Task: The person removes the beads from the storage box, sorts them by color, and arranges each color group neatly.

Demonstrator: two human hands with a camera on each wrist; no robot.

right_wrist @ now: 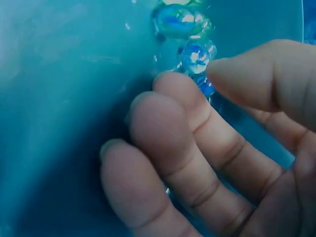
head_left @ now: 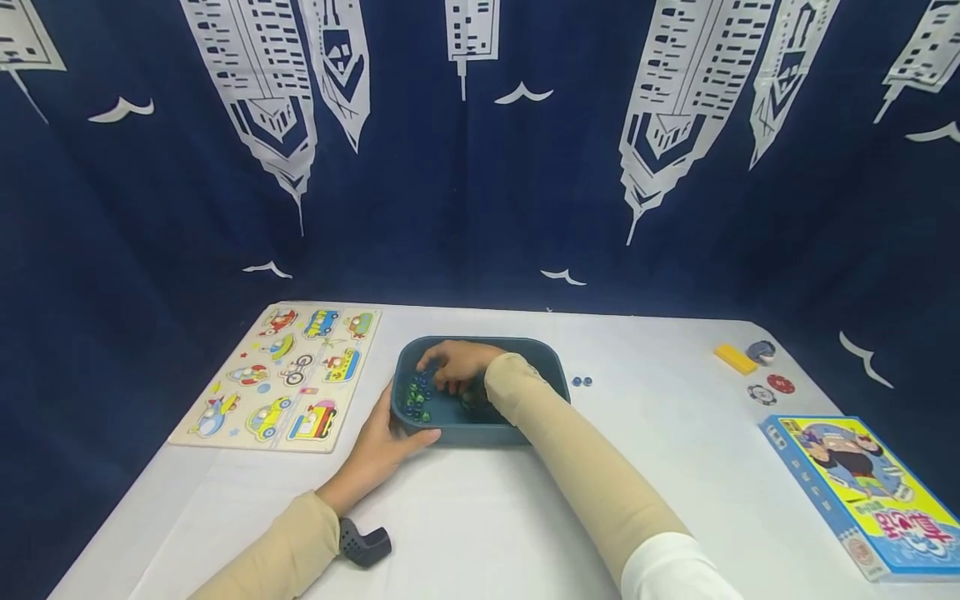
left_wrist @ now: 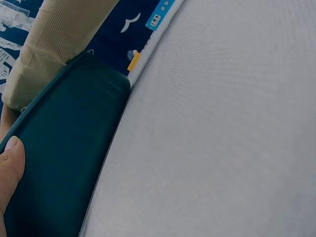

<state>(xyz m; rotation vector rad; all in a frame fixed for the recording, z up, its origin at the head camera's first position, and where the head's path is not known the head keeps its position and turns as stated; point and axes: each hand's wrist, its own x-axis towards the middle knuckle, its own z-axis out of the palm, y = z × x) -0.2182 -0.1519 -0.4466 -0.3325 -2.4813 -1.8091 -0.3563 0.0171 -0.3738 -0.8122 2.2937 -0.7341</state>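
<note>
A dark teal plastic bin (head_left: pixel 480 435) stands on the white table. Blue and green glass marbles (head_left: pixel 417 396) lie along its left end. My left hand (head_left: pixel 378 450) grips that end at the front corner, with the thumb (left_wrist: pixel 12 160) against the near wall. Inside the bin is my right hand (head_left: pixel 467 363), reaching over the near rim. Its fingers (right_wrist: pixel 163 131) are loosely bent beside the marbles (right_wrist: pixel 197 57); a gap shows between thumb and fingertips, and no marble is visibly held there.
Two blue marbles (head_left: pixel 582 382) sit on the table right of the bin. A wooden vehicle puzzle board (head_left: pixel 273 375) lies at left. Toward the right are a yellow block (head_left: pixel 735 359), round chips (head_left: pixel 780 383) and a boxed game (head_left: pixel 870 492). A dark blue curtain (head_left: pixel 465 208) hangs behind.
</note>
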